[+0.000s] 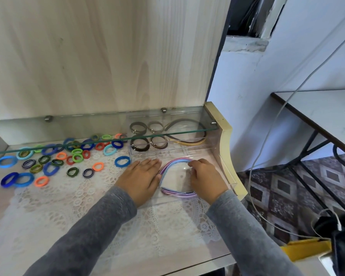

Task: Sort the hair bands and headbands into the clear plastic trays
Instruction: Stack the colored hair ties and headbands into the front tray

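Note:
Several pastel headbands (168,166), purple, pink and blue, lie stacked in the near clear plastic tray (228,172). My left hand (142,177) lies flat with straight fingers against their left curve. My right hand (204,177) has curled fingers pinching the top of the headbands' arch. Behind it, a second clear tray (195,149) holds brown hair bands (140,146) and brown and tan headbands (189,141). Many loose hair bands (48,162) in blue, green, orange, red and striped colours lie scattered on the lace mat (88,206) to the left.
A glass shelf (108,124) hangs low over the back of the table, above the far tray and some bands. A wooden back panel (98,56) rises behind. The table's curved edge (230,148) lies right; beyond it are a patterned floor, cables and another table (323,108).

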Available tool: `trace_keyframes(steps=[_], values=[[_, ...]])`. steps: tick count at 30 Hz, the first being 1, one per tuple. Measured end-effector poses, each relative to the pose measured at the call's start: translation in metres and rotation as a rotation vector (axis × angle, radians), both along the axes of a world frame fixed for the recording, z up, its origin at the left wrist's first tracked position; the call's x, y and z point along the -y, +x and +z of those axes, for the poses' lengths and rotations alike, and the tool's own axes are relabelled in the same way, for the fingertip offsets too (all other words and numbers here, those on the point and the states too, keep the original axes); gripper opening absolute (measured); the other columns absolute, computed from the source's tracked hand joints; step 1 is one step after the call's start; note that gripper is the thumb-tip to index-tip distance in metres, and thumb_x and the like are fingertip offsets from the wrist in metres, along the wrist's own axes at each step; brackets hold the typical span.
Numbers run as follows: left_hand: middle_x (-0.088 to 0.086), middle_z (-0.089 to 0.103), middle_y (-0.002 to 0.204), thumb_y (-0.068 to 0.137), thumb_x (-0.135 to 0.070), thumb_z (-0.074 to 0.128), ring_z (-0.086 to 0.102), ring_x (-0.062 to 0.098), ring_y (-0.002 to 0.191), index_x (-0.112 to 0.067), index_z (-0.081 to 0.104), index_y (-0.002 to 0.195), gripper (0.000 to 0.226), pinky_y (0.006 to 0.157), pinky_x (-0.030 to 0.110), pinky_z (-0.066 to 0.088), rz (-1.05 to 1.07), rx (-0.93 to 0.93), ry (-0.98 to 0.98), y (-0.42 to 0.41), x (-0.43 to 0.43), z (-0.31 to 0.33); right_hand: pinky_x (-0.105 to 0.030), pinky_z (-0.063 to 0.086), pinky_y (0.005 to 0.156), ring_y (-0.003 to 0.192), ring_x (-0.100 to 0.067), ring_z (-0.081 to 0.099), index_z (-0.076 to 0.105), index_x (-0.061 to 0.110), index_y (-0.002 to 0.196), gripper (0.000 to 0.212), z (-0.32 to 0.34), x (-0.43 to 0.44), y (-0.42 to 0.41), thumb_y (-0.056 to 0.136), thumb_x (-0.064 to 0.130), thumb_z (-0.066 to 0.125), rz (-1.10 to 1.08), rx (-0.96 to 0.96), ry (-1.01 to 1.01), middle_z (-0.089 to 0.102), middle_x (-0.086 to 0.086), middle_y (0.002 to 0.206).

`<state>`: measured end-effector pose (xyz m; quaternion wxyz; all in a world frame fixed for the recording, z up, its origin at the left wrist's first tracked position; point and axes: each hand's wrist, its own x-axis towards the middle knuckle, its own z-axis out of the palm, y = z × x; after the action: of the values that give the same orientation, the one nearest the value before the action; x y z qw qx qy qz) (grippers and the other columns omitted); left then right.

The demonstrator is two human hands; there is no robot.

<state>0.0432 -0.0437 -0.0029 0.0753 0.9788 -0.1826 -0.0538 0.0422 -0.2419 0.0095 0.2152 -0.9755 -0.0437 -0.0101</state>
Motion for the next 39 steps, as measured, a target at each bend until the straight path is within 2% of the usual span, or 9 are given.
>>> trace_keyframes(steps=[11,18,24,26,28,31,34,36,39], values=[[-0.009,0.013,0.159,0.103,-0.034,0.024,0.008,0.006,0.146,-0.025,0.014,0.153,0.052,0.117,0.026,-0.002,0.061,-0.017,-0.136,-0.008,0.000,-0.001,-0.033,0.043,0.089,0.106,-0.032,0.054,0.054,0.001,0.122,0.036,0.002,0.018,0.005,0.090,0.004,0.038,-0.208,-0.067,-0.008,0.055,-0.017,0.119],[-0.009,0.014,0.159,0.103,-0.034,0.025,0.008,0.006,0.146,-0.024,0.016,0.153,0.051,0.117,0.026,-0.002,0.063,-0.030,-0.168,-0.007,-0.001,-0.001,-0.035,0.043,0.084,0.097,-0.036,0.054,0.056,-0.003,0.112,0.032,0.006,0.027,0.009,0.085,0.000,0.037,-0.245,-0.076,-0.012,0.058,-0.021,0.107],[-0.009,0.015,0.159,0.103,-0.033,0.027,0.008,0.005,0.145,-0.025,0.018,0.152,0.051,0.115,0.024,-0.004,0.059,-0.029,-0.223,-0.005,-0.003,-0.004,-0.035,0.043,0.089,0.106,-0.033,0.053,0.053,0.003,0.122,0.035,0.004,0.018,0.006,0.090,0.005,0.039,-0.220,-0.052,-0.014,0.055,-0.018,0.118],[-0.010,0.019,0.157,0.103,-0.031,0.029,0.012,0.005,0.145,-0.026,0.024,0.151,0.048,0.113,0.020,-0.004,0.055,-0.017,-0.314,-0.006,-0.006,-0.003,-0.032,0.042,0.089,0.109,-0.030,0.051,0.053,0.006,0.125,0.036,0.003,0.009,0.005,0.091,0.007,0.041,-0.184,0.004,0.007,0.054,-0.015,0.123],[-0.010,0.032,0.152,0.103,-0.029,0.031,0.022,0.006,0.142,-0.025,0.037,0.145,0.043,0.112,0.018,-0.002,0.080,0.070,-0.448,-0.009,-0.009,-0.001,-0.029,0.041,0.088,0.109,-0.026,0.052,0.056,0.008,0.124,0.035,0.001,-0.002,0.004,0.091,0.008,0.044,-0.151,0.072,0.044,0.054,-0.011,0.124],[-0.007,0.056,0.134,0.098,-0.035,0.027,0.044,0.009,0.128,-0.022,0.056,0.130,0.045,0.114,0.024,0.006,0.209,0.281,-0.542,-0.017,-0.022,-0.002,-0.027,0.041,0.082,0.100,-0.024,0.055,0.062,0.006,0.113,0.030,-0.003,-0.023,0.000,0.085,0.004,0.050,-0.117,0.200,0.199,0.057,-0.010,0.115],[-0.006,0.065,0.119,0.091,-0.036,0.025,0.056,0.014,0.116,-0.023,0.064,0.116,0.048,0.111,0.035,0.022,0.377,0.434,-0.453,-0.028,-0.048,-0.012,-0.025,0.045,0.074,0.089,-0.022,0.057,0.063,0.006,0.101,0.024,-0.008,-0.054,-0.006,0.081,-0.002,0.053,-0.052,0.364,0.333,0.059,-0.007,0.103],[-0.008,0.066,0.117,0.090,-0.034,0.028,0.057,0.014,0.113,-0.025,0.064,0.113,0.044,0.110,0.040,0.026,0.457,0.475,-0.362,-0.035,-0.066,-0.019,-0.026,0.047,0.072,0.086,-0.017,0.056,0.061,0.008,0.098,0.023,-0.008,-0.078,-0.013,0.080,-0.003,0.053,0.000,0.435,0.386,0.058,-0.005,0.099],[-0.008,0.067,0.113,0.090,-0.030,0.034,0.059,0.014,0.107,-0.024,0.066,0.109,0.038,0.105,0.041,0.030,0.523,0.547,-0.287,-0.044,-0.092,-0.026,-0.023,0.048,0.076,0.089,-0.012,0.054,0.060,0.010,0.101,0.023,-0.007,-0.116,-0.021,0.081,-0.001,0.053,0.094,0.466,0.441,0.056,-0.001,0.100]])
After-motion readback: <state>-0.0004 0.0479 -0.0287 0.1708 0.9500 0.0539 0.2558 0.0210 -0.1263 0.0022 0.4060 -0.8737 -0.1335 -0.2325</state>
